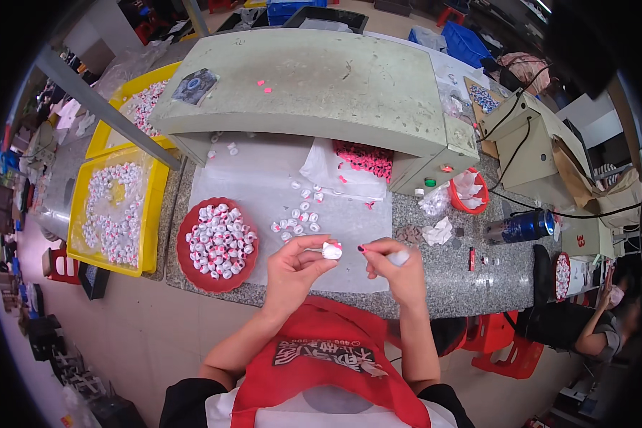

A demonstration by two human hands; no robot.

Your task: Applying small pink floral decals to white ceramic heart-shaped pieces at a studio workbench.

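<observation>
left hand: your left hand (296, 267) pinches a small white-and-pink part (332, 250) between thumb and fingertips, held above the counter's near edge.
right hand: your right hand (396, 265) is curled, pinching a thin dark-tipped tool (362, 249) that points at the part; a white end sticks out of the fist on the far side.
gap: tool tip sits just beside the part; can't tell if they touch.
red plate: red plate (190, 269) to your left on the counter (442, 285), heaped with the same small parts.
loose parts: a scatter of parts (297, 212) on the clear sheet (250, 178), just beyond your hands.
yellow trays: two yellow trays (150, 214) further left, both holding parts.
machine: grey-green housing (314, 85) across the back, pink pieces (367, 158) in a bag under its edge.
right side: small red bowl (458, 200), blue can (521, 227) lying on its side.
</observation>
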